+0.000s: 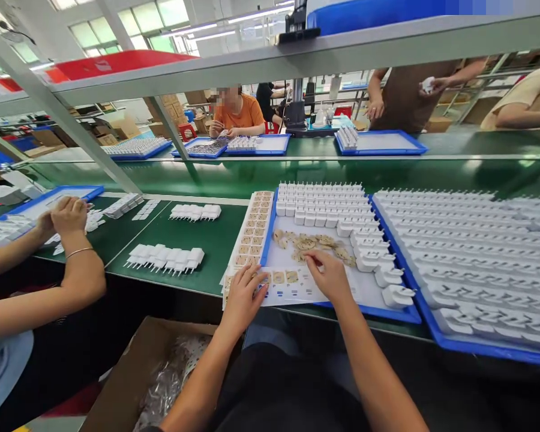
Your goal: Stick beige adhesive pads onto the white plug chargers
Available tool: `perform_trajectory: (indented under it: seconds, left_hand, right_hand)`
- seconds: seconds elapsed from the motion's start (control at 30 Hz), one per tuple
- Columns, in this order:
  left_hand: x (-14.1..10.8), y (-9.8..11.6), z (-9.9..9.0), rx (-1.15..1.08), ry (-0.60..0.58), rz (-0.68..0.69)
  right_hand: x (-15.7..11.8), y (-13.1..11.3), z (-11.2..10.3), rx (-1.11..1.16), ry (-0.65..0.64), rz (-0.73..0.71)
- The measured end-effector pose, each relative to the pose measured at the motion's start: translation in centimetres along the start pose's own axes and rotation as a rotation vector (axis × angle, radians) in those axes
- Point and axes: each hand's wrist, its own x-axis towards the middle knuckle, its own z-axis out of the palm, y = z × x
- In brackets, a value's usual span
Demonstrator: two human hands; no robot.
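Observation:
My left hand point(245, 295) lies with fingers spread over the left end of a white sheet point(317, 293), which carries a few tan squares and small blue and grey marks. My right hand point(330, 275) pinches its thumb and fingertips together just above the sheet; whatever may be between them is too small to make out. Beyond those fingertips a loose heap of thin tan pieces point(317, 241) lies in a blue-rimmed tray point(364, 309). White plastic housings with pins point(324, 204) line the back and right side of this tray. A stack of sheets with tan squares point(254, 231) stretches along its left edge.
Another blue tray point(499, 351) full of white housings adjoins on the right. Left on the green table point(225, 240) lie two rows of white housings point(166, 258). A co-worker's hands point(69, 216) work farther left. A cardboard box point(126, 378) stands below; a metal frame point(247, 72) crosses above.

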Motion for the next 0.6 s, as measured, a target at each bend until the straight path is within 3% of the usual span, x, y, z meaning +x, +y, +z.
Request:
perform_trajectory:
  seconds: [0.13,0.3,0.4,0.6]
  left_hand:
    - [-1.6,0.5,-0.5,-0.025,-0.005,-0.001]
    - [-2.8,0.7,-1.8,-0.061,-0.053,0.025]
    - [-2.9,0.9,-2.3,-0.060,-0.067,0.053]
    - [-2.0,2.3,-0.8,-0.016,-0.102,0.110]
  right_hand:
    - [-0.9,-1.9,-0.5,0.015,-0.002,-0.106]
    - [-4.2,-3.8,-0.2,-0.182,-0.220,-0.223]
    - [-5.9,-4.1,0.0,-0.240,-0.261,-0.207]
    - [-6.3,-4.7,-0.2,-0.285,-0.316,-0.201]
